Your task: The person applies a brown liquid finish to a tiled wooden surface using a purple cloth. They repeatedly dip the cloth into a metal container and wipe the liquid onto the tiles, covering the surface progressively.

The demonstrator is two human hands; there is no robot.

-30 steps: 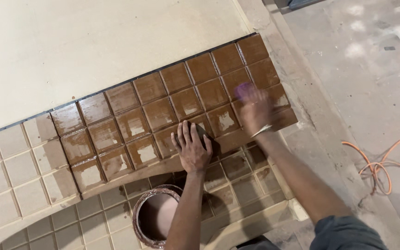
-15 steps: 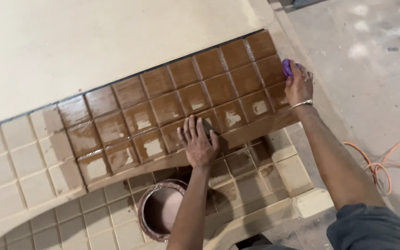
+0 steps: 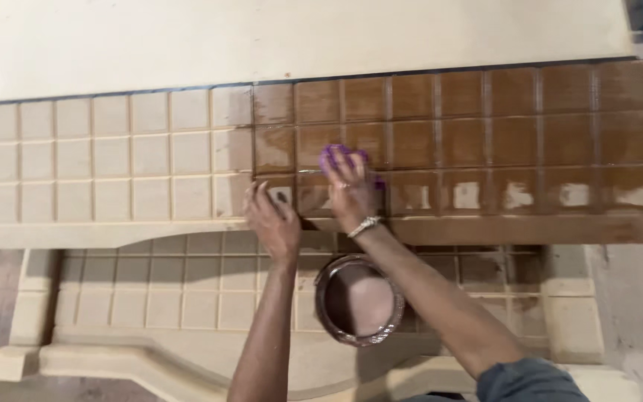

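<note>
Brown stain covers the right part of 1 long grid panel [image 3: 485, 141], whose squares run in 3 rows; the left part is bare cream. In the head view, 2 hands work at the border between the two. The right hand [image 3: 350, 190] presses 1 purple pad [image 3: 336, 155] flat on a stained square in the middle row, fingers clamped over it, with 1 bracelet [image 3: 364, 224] at the wrist. The left hand [image 3: 273, 222] lies open, fingers spread, on the panel's lower edge, just beside the right and holding nothing. 1 round tin [image 3: 359, 300] of brown stain sits below both wrists on a 2nd, cream grid panel [image 3: 150, 290].
</note>
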